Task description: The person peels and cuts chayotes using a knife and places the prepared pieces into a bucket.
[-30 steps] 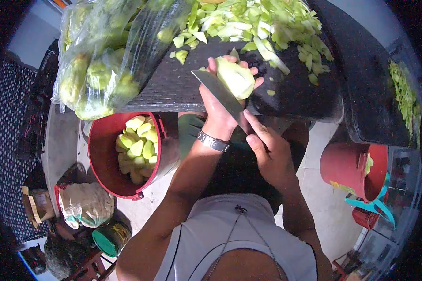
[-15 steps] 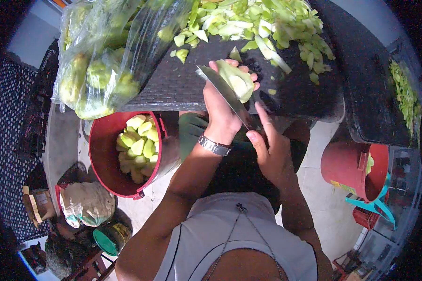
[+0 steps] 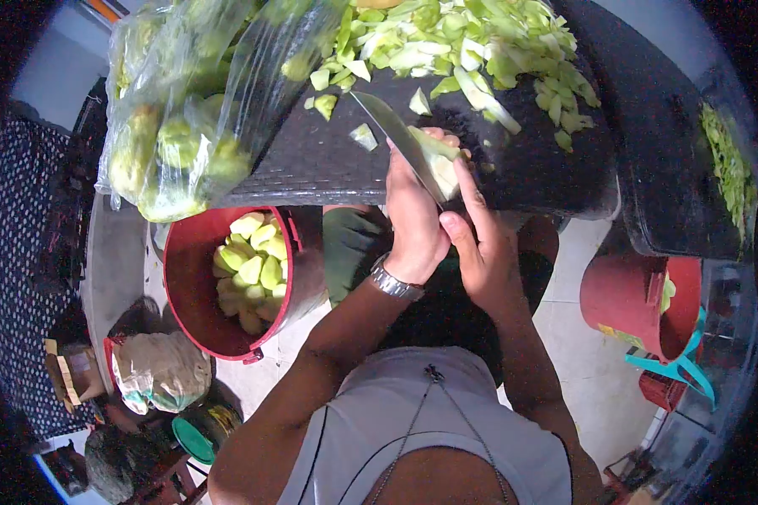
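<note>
Near the front edge of the dark woven table, my left hand wraps round a pale green peeled vegetable, its fingertips showing behind it. My right hand grips a knife, thumb and index finger along it, with the handle hidden. The blade slants up to the left and lies against the vegetable's left side. A cut piece rests on the table left of the blade, and another piece sits just above my hands.
A plastic bag of green vegetables is at the table's left, and a heap of peelings at the back. Below left, a red bucket holds peeled pieces. Another red bucket and a turquoise object are at the right.
My left hand has moved right and slightly down with the vegetable, turning it. A cut piece now lies on the table left of the knife. The blade has moved with my hands and stands steeper.
</note>
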